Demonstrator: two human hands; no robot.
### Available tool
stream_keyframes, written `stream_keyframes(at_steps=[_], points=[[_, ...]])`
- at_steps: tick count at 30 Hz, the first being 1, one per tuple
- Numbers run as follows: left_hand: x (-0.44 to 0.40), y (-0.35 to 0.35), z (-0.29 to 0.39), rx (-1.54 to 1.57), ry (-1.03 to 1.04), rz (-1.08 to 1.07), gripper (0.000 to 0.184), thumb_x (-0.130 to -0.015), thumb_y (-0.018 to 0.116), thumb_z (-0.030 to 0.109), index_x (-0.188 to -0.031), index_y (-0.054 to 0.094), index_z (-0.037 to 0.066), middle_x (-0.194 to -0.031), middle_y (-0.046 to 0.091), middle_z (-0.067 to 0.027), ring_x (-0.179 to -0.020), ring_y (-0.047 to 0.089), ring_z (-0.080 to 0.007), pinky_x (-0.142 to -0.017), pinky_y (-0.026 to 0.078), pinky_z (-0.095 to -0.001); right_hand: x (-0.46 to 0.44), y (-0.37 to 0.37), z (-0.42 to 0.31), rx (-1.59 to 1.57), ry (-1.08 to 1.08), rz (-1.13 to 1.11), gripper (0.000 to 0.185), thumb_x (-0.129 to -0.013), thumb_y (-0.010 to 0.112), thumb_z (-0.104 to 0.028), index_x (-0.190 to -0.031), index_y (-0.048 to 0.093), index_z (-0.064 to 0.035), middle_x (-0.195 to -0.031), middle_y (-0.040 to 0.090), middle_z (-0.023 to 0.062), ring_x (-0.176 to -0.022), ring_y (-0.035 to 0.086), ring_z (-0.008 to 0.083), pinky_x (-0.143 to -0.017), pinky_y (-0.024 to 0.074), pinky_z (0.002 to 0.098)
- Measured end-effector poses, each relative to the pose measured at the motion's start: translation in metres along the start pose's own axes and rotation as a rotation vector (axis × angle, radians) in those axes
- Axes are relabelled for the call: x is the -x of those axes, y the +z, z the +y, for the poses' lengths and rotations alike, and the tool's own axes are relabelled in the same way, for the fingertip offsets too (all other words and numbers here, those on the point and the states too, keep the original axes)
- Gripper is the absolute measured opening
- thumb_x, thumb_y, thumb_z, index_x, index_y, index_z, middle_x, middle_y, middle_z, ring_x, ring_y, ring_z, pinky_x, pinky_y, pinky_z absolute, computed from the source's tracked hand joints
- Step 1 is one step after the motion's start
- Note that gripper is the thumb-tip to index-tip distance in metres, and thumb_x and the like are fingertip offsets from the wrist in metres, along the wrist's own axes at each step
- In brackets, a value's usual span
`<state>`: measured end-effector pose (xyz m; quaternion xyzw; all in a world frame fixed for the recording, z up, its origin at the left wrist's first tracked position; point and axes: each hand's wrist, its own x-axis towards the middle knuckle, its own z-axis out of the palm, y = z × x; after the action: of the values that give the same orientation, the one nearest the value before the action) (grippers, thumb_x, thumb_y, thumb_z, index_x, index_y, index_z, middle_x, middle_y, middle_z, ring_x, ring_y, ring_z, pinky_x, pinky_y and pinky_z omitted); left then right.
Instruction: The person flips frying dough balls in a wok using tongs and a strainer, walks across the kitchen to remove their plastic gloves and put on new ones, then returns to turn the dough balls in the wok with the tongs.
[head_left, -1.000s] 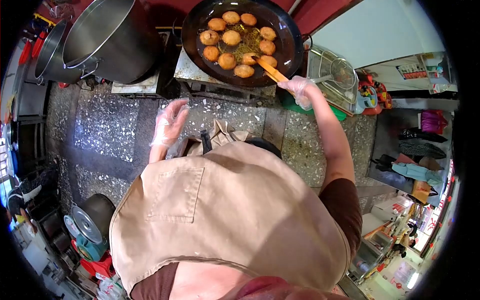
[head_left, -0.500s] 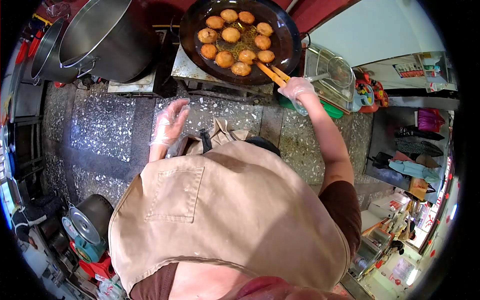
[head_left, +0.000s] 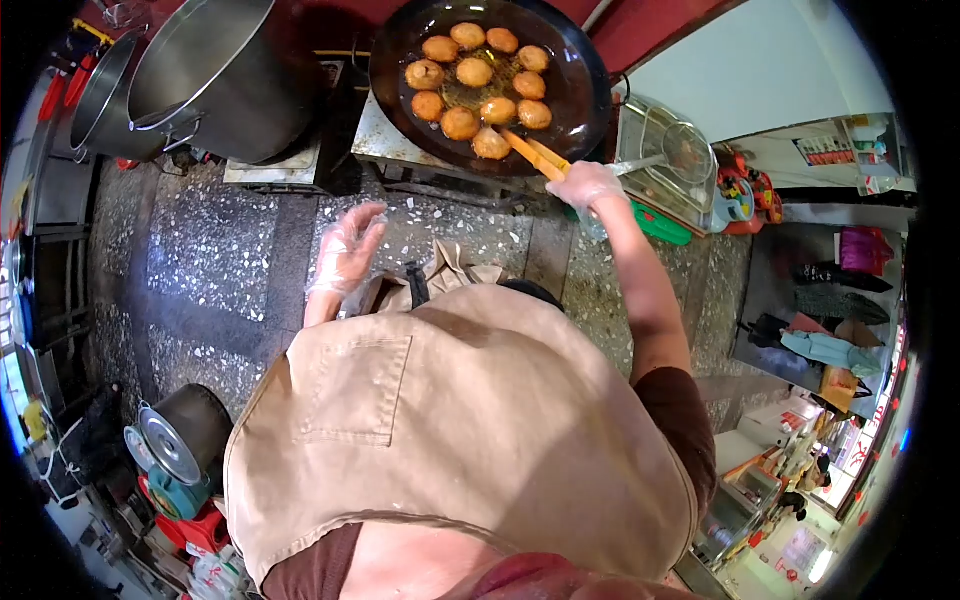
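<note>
1. Speckled floor (head_left: 220, 240) is showing below a tall pot (head_left: 225, 95) and the wok (head_left: 585, 90).
2. Oil (head_left: 502, 80) is pooling in the wok, with twelve brown balls (head_left: 474, 72) sitting in it.
3. Beside the wok, a strainer (head_left: 688, 152) is lying over a tray (head_left: 630, 125).
4. Right hand (head_left: 587, 187) is gripping sticks (head_left: 540, 158), their tips meeting the nearest ball, ahead and leftward.
5. Left hand (head_left: 347, 248) is hovering empty, half-curled.

We see the wok (head_left: 582, 75) and the pot (head_left: 235, 100) cut off by the top edge. The right hand (head_left: 588, 186) hides the near ends of the sticks (head_left: 541, 158) from us, the apron (head_left: 480, 420) covers part of the floor (head_left: 215, 255), and the poster (head_left: 825, 151) is too small to read.
</note>
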<state>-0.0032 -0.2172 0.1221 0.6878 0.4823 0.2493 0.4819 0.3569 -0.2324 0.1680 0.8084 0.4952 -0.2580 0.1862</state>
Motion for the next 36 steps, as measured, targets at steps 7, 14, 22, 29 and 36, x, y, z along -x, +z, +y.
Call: stream_keyframes(at_steps=[7, 14, 22, 29, 36], points=[[0.004, -0.001, 0.008, -0.021, -0.067, -0.005, 0.029, -0.087, 0.059, 0.015, -0.114, 0.059, 0.003, -0.102, 0.066, -0.0123, -0.097, 0.061, -0.0204, -0.085, 0.047, -0.0317, -0.007, -0.008, -0.006, -0.045, 0.068, 0.216, 0.068, -0.075, 0.066, -0.051, -0.114, 0.057, 0.0042, -0.106, 0.064, 0.019, -0.099, 0.062, 0.03, -0.084, 0.0492, 0.0382], [0.001, -0.004, 0.02, -0.05, -0.066, -0.016, 0.029, -0.087, 0.059, 0.015, -0.114, 0.059, 0.003, -0.102, 0.065, -0.0132, -0.097, 0.062, -0.0206, -0.085, 0.047, -0.0323, -0.093, 0.035, -0.033, 0.162, -0.023, 0.672, 0.073, -0.072, 0.066, -0.029, -0.128, 0.042, 0.0097, -0.103, 0.06, 0.015, -0.091, 0.062, 0.0253, -0.074, 0.0497, 0.0387], [0.014, -0.009, 0.004, -0.078, -0.033, 0.064, 0.031, -0.085, 0.06, 0.015, -0.113, 0.059, 0.004, -0.102, 0.065, -0.0161, -0.095, 0.064, -0.026, -0.083, 0.049, -0.0346, -0.127, 0.021, -0.04, -0.1, 0.009, 0.44, 0.065, -0.074, 0.067, -0.041, -0.118, 0.054, 0.0042, -0.108, 0.063, 0.02, -0.102, 0.062, 0.0301, -0.087, 0.0482, 0.0382], [0.022, -0.005, -0.012, -0.023, -0.15, 0.088, 0.03, -0.086, 0.059, 0.015, -0.113, 0.059, 0.002, -0.102, 0.066, -0.0158, -0.095, 0.064, -0.0237, -0.083, 0.049, -0.0325, -0.109, 0.006, -0.013, -0.2, 0.063, 0.231, 0.049, -0.08, 0.061, -0.045, -0.107, 0.065, -0.0039, -0.113, 0.063, 0.0161, -0.108, 0.059, 0.0283, -0.091, 0.0467, 0.0364], [0.004, 0.003, 0.007, -0.059, -0.084, 0.066, 0.029, -0.088, 0.058, 0.014, -0.113, 0.058, 0.001, -0.099, 0.065, -0.0125, -0.094, 0.062, -0.0174, -0.083, 0.047, -0.0298, -0.11, 0.011, -0.012, -0.2, 0.073, 0.274, 0.05, -0.08, 0.062, -0.045, -0.108, 0.065, -0.0041, -0.114, 0.063, 0.0153, -0.108, 0.059, 0.0278, -0.09, 0.047, 0.0366]])
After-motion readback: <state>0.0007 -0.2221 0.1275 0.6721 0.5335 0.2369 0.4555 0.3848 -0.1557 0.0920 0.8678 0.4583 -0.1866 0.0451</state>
